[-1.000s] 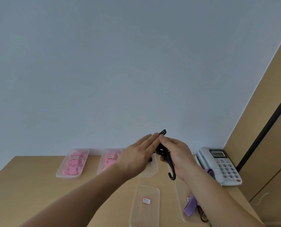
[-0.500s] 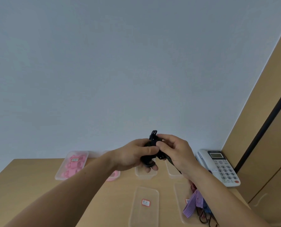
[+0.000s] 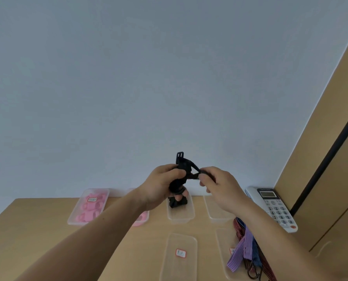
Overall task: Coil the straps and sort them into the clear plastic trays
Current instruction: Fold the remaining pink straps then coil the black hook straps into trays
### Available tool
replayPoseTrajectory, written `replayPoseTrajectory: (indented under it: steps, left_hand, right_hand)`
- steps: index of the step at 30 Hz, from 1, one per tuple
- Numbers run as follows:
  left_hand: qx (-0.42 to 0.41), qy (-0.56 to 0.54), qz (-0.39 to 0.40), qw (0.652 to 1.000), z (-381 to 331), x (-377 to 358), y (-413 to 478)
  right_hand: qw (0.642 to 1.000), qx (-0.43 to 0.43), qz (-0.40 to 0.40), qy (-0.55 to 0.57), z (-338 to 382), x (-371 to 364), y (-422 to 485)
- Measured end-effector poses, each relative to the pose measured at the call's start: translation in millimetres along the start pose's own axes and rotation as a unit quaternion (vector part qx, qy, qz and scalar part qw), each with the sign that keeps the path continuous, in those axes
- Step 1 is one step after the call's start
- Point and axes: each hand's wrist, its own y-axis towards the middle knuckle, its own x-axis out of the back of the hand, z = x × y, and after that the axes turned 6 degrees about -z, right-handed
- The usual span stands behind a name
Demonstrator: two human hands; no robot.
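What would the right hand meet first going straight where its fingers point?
Probably the black strap coil in the left hand; the right hand, pinching its loose end, points leftward at it. Depth is unclear.

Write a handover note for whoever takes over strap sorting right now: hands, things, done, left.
Left hand grips the part-coiled black webbing strap with a plastic buckle; right hand pinches its free end.
Done: pink coiled straps sit in the far-left clear plastic tray; one black coil lies in the middle back clear tray.
Left: finish this coil and, probably, put it with the black one; the loose striped straps lying over the front-right clear tray are not yet coiled.
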Motion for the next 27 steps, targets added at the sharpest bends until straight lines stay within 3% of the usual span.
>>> replayPoseTrajectory:
  steps: [5,9,13,19,25,27]
  left_hand:
    - [-0.033,-0.059,-0.085,0.994,10,-10,0]
    - [-0.044,-0.079,-0.150,0.985,22,-33,3]
    - [-0.030,-0.056,-0.163,0.985,35,-44,6]
    - [-0.011,-0.043,-0.110,0.993,30,-26,3]
    - [-0.002,-0.040,-0.060,0.997,37,-9,4]
    - [-0.005,-0.003,-0.049,0.999,41,-2,5]
  right_hand:
    - [0.986,-0.011,-0.124,0.112,7,-22,0]
    - [0.934,-0.099,-0.211,0.271,18,-57,0]
    - [0.908,-0.128,-0.249,0.310,26,-79,-1]
    - [0.958,-0.099,-0.156,0.218,12,-81,-4]
    - [0.928,-0.136,-0.024,0.345,11,-87,-10]
    - [0.932,-0.134,0.019,0.336,8,-87,-11]
